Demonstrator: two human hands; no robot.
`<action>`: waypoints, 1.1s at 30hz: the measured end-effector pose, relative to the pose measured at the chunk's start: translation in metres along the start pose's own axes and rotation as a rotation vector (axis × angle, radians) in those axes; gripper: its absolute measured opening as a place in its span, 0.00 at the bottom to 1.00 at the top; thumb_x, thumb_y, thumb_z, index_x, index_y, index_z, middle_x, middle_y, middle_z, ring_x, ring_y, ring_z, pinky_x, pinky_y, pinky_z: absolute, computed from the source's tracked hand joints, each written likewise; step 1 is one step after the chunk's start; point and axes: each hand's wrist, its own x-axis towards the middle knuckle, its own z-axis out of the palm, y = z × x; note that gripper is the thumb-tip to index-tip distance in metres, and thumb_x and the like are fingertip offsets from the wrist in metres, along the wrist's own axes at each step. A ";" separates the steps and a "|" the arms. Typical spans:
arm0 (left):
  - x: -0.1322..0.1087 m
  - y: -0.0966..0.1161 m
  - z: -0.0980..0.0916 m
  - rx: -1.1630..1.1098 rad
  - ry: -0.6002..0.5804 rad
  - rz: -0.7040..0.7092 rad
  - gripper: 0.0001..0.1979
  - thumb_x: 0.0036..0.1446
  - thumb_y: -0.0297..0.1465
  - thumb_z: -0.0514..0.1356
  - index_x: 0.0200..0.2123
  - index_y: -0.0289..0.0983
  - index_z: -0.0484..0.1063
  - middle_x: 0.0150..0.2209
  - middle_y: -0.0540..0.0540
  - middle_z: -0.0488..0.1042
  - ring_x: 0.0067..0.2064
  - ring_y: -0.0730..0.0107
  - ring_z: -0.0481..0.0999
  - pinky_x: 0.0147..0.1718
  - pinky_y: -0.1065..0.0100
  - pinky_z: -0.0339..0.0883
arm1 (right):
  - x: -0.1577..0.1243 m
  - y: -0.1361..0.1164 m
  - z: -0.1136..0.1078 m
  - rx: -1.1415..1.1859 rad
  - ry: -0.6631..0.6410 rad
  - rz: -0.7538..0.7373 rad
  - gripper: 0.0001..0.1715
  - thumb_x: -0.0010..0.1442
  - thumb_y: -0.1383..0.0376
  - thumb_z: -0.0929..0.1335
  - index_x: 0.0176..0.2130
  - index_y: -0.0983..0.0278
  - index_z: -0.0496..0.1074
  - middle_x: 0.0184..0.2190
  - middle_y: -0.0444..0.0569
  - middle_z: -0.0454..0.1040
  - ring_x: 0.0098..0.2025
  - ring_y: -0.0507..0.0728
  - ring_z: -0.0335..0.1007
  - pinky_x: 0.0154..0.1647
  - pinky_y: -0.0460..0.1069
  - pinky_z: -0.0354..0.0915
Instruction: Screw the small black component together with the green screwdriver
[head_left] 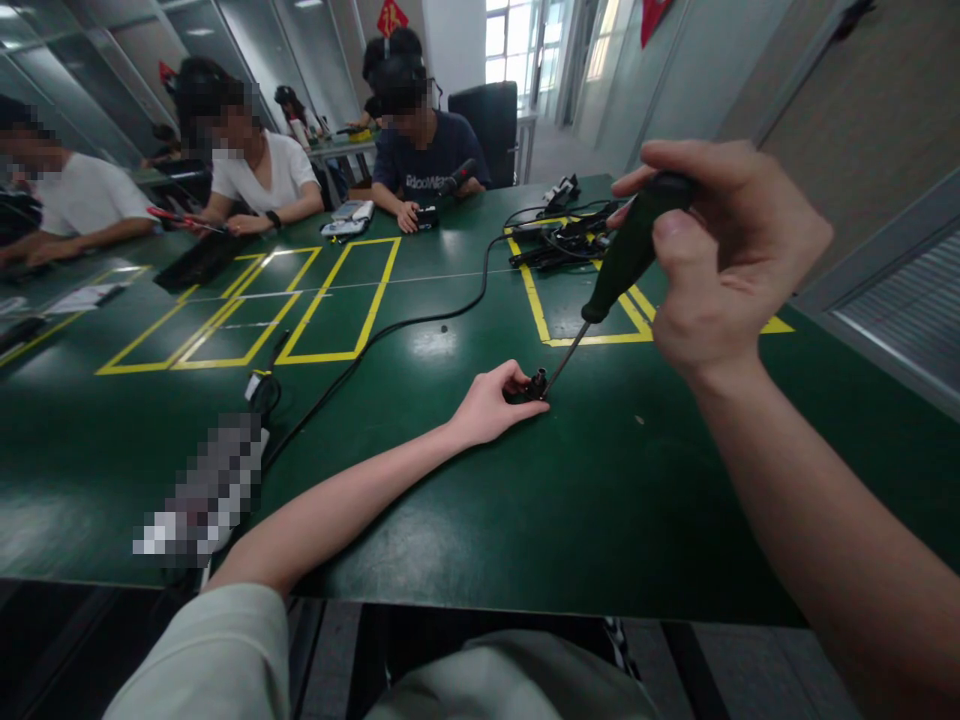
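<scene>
My right hand point(712, 250) is wrapped round the dark green handle of a screwdriver point(628, 250), raised above the table. Its thin metal shaft slants down to the left, and the tip meets or nearly meets a small black part point(537, 385); exact contact is too small to tell. With thumb and fingers, my left hand point(491, 403) pinches that small part against the green tabletop point(600, 500). A short tube-like piece sticks up from the part, whose kind I cannot make out.
A black cable point(405, 322) runs across the table. Black parts and cables point(562, 240) lie piled at the far right by yellow tape rectangles point(360, 300). A pixelated object point(214, 480) lies at the left. Across the table, several people sit, one holding a dark tool point(456, 180).
</scene>
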 end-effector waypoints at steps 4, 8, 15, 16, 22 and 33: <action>0.000 -0.001 0.000 -0.005 0.004 0.006 0.18 0.49 0.37 0.74 0.32 0.38 0.66 0.35 0.49 0.76 0.38 0.66 0.74 0.42 0.63 0.68 | 0.002 -0.003 -0.002 -0.148 0.027 -0.043 0.19 0.62 0.57 0.72 0.53 0.50 0.80 0.44 0.47 0.75 0.46 0.53 0.74 0.36 0.45 0.74; 0.000 -0.001 0.000 0.006 -0.003 -0.006 0.18 0.50 0.37 0.73 0.32 0.38 0.67 0.35 0.49 0.76 0.38 0.66 0.74 0.43 0.63 0.68 | 0.002 -0.002 -0.002 -0.131 0.032 -0.021 0.23 0.61 0.59 0.73 0.56 0.48 0.77 0.43 0.46 0.74 0.45 0.53 0.74 0.38 0.46 0.74; 0.000 -0.003 -0.001 -0.008 0.002 0.014 0.18 0.50 0.37 0.74 0.32 0.38 0.67 0.34 0.50 0.75 0.38 0.67 0.74 0.42 0.63 0.68 | 0.001 -0.005 0.001 0.024 -0.006 0.032 0.17 0.65 0.58 0.71 0.52 0.54 0.79 0.44 0.47 0.78 0.45 0.54 0.77 0.42 0.49 0.75; 0.000 -0.003 0.000 -0.009 0.003 0.019 0.18 0.50 0.37 0.74 0.32 0.38 0.67 0.34 0.51 0.75 0.38 0.67 0.74 0.42 0.63 0.67 | 0.002 -0.006 0.001 -0.017 0.003 0.022 0.17 0.63 0.58 0.72 0.51 0.54 0.80 0.44 0.47 0.77 0.45 0.53 0.76 0.41 0.48 0.75; 0.000 -0.005 0.001 0.013 0.006 0.008 0.18 0.50 0.37 0.73 0.33 0.38 0.67 0.35 0.50 0.76 0.38 0.66 0.74 0.42 0.63 0.67 | 0.002 -0.004 0.001 -0.016 0.002 0.011 0.18 0.64 0.58 0.71 0.54 0.52 0.78 0.42 0.46 0.78 0.44 0.53 0.77 0.40 0.47 0.76; -0.001 0.000 0.000 0.001 0.005 0.005 0.18 0.50 0.36 0.74 0.32 0.38 0.67 0.35 0.50 0.76 0.38 0.66 0.74 0.42 0.63 0.68 | 0.003 -0.005 0.001 -0.016 -0.009 0.004 0.22 0.63 0.58 0.72 0.56 0.52 0.77 0.42 0.46 0.77 0.43 0.53 0.76 0.40 0.49 0.76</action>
